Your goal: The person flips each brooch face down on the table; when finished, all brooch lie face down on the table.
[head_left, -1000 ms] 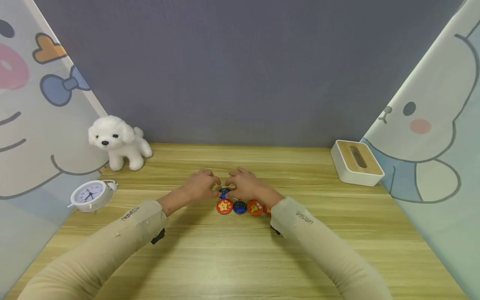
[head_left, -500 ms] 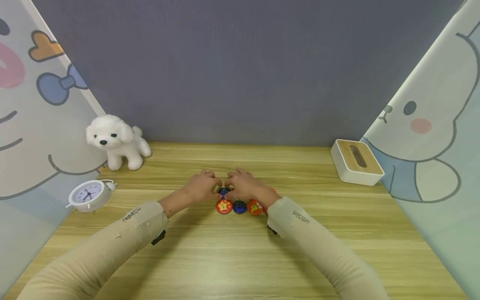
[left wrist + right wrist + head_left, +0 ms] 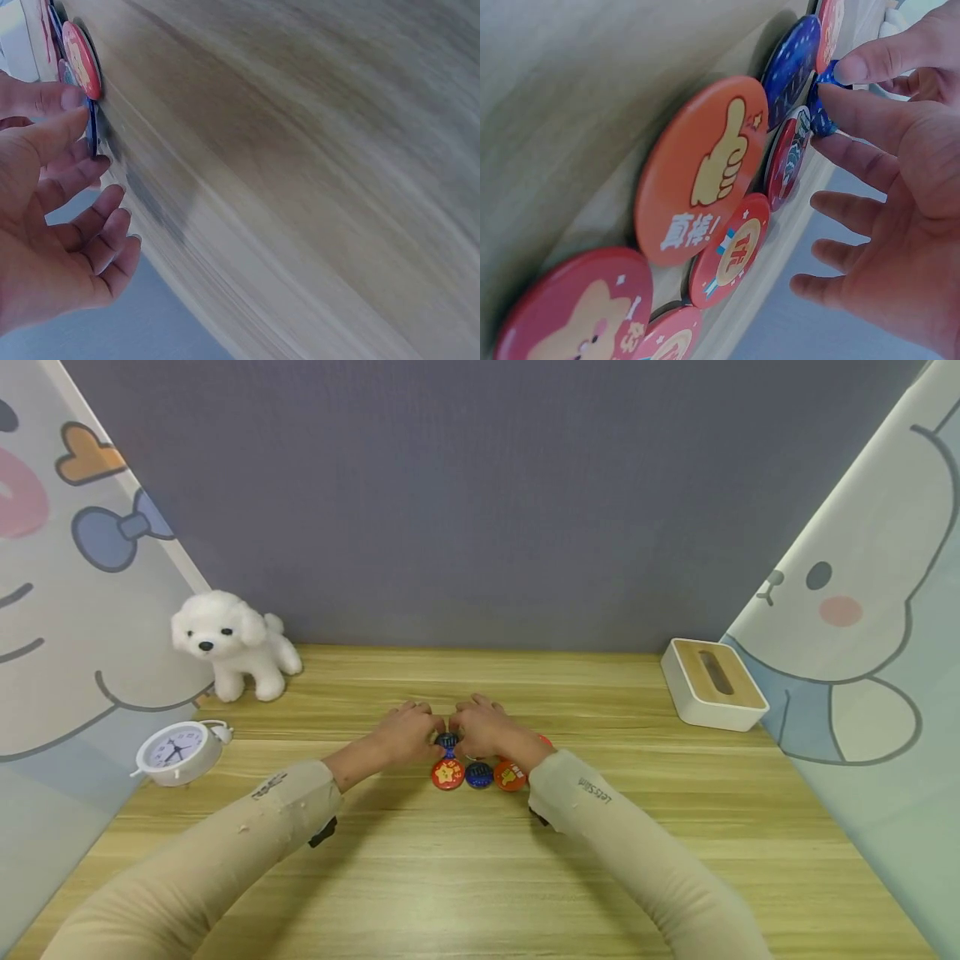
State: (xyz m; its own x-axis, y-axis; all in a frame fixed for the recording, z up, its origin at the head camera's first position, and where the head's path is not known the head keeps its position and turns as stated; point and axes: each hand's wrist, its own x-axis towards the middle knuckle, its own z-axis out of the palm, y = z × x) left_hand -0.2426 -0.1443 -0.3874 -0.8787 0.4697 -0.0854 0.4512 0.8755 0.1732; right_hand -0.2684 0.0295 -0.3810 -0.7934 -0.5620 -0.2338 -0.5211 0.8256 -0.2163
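Observation:
A dark blue round badge lies between my two hands at the far left of a cluster of round badges. My left hand holds its left edge between thumb and index finger. From the right side, my right hand pinches the same badge; its other fingers stretch out loosely in the right wrist view. Just in front sits a red badge with a yellow star. To its right are another blue badge and an orange thumbs-up badge. Several red badges, including one with a medal, are partly hidden under my right wrist in the head view.
The badges are on a wood-grain table. At the back left stand a white toy dog and a white alarm clock. A white tissue box with a wooden lid is at the back right, before a grey panel.
My hands have drawn slightly closer together around the far blue badge. The right forearm has shifted a little left, and a red badge now shows behind the right wrist.

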